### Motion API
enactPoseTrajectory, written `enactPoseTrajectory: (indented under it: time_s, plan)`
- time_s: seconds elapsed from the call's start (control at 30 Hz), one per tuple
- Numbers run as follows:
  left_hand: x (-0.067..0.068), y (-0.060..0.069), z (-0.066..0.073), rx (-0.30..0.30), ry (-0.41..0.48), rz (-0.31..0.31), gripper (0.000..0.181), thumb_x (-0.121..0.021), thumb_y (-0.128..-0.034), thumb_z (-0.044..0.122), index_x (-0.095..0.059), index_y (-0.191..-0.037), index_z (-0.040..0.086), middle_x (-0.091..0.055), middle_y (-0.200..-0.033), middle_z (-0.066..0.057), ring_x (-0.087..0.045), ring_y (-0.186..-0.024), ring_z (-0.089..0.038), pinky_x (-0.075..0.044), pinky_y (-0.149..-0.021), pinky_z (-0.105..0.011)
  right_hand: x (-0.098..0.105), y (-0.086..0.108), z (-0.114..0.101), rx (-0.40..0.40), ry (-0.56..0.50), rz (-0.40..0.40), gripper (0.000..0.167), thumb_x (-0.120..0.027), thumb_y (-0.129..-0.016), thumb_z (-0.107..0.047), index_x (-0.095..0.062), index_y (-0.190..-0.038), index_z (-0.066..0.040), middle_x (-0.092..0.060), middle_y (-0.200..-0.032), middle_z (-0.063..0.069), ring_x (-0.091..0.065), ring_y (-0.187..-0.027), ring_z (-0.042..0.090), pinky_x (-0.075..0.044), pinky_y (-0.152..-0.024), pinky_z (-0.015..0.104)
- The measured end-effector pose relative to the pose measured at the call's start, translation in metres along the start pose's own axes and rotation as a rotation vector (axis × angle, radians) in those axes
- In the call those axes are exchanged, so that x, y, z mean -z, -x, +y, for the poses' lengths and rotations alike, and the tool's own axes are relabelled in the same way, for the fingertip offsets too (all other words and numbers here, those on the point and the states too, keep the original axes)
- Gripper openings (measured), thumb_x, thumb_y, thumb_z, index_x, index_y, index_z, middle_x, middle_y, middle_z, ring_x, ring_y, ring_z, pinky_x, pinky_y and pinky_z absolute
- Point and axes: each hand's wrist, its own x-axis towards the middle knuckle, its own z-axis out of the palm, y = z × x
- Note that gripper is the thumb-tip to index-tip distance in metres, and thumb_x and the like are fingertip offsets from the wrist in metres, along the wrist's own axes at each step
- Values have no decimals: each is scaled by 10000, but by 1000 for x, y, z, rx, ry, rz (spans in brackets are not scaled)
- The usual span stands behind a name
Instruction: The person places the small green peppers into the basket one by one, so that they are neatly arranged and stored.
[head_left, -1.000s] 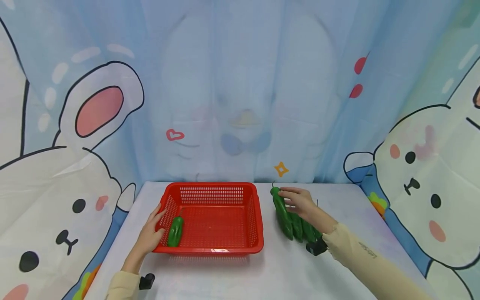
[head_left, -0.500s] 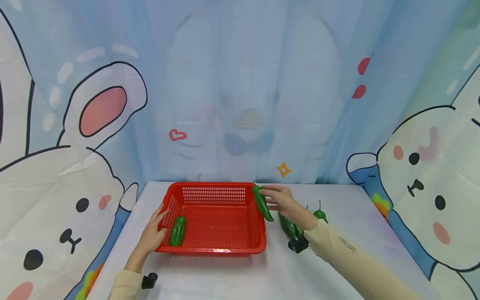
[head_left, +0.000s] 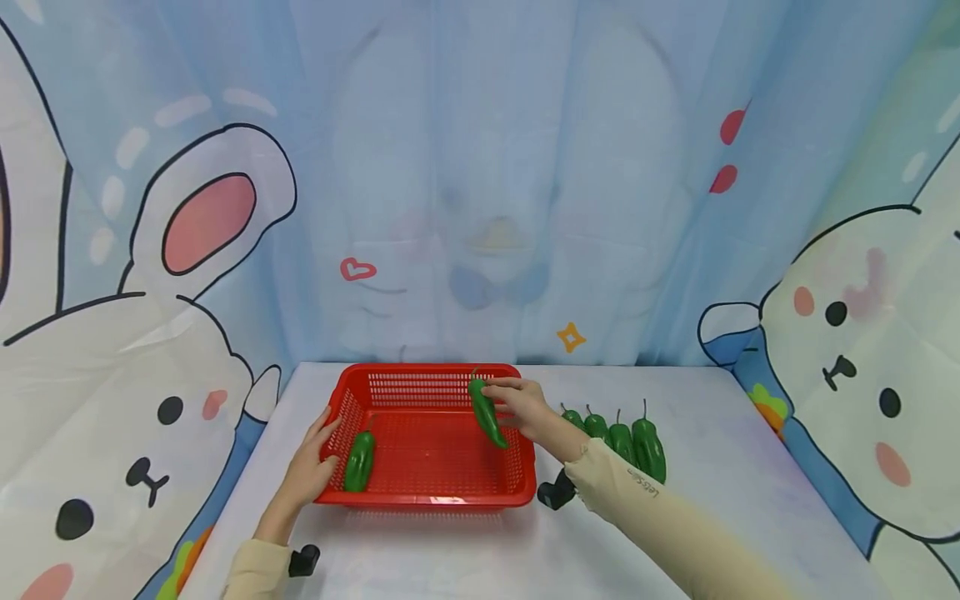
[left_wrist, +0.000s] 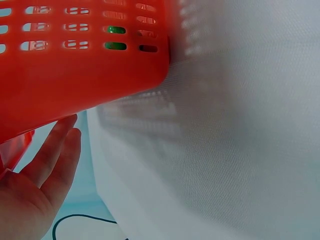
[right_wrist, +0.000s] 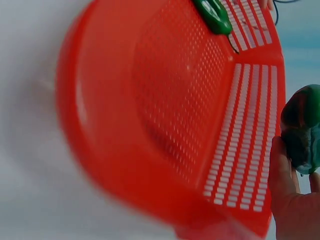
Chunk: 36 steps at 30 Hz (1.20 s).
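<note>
In the head view, we are seeing the right hand just right of centre, its thumb and fingers pinching a green pepper. That pepper is slanting with its stem upward, appearing over the right end of the red basket; we are not able to tell its height. The left hand, in the lower left, is touching the basket's left rim with its fingers stretched out and its thumb standing apart from them. We are finding a second pepper lying inside the basket's left end. Right of centre, four more peppers are lying side by side on the white table, the right sleeve partly covering them.
</note>
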Motion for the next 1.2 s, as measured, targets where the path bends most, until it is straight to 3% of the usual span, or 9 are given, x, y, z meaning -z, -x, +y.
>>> enactPoseTrajectory:
  time_s: [0.5, 0.7, 0.87, 1.2]
  plan:
    - [0, 2, -4, 26, -10, 11, 638, -498, -842, -87, -382, -1469, -73, -174, -1618, -189, -203, -1453, -425, -315, -1069, -622, -49, -5, 20, -35, -64, -6, 344, -694, -892, -104, -656, -1205, 34, -719, -1012, 132, -716, -847, 257, -572, -792, 471]
    - [0, 2, -6, 9, -4, 28, 630, -509, -834, -90, -399, -1454, -85, -195, -1609, -199, -212, -1448, -431, -303, -1074, -627, -71, -8, 29, -39, -126, 2, 346, -689, -893, -82, -646, -1212, 47, -712, -1028, 138, -713, -792, 217, -575, -784, 470]
    - [-2, 1, -7, 4, 3, 33, 631, -512, -829, -90, -406, -1451, -85, -204, -1607, -199, -219, -1447, -427, -303, -1076, -623, -89, -11, 39, -57, -144, 35, 341, -691, -891, -81, -644, -1207, 37, -721, -1014, 141, -722, -844, 264, -577, -779, 462]
    - [-5, -6, -9, 41, 28, 14, 640, -506, -845, -81, -391, -1473, -54, -181, -1627, -147, -202, -1465, -387, -317, -1082, -596, -115, -11, 58, -81, -95, 79, 293, -703, -869, -77, -681, -1137, 39, -734, -901, 102, -709, -721, 192, -583, -615, 366]
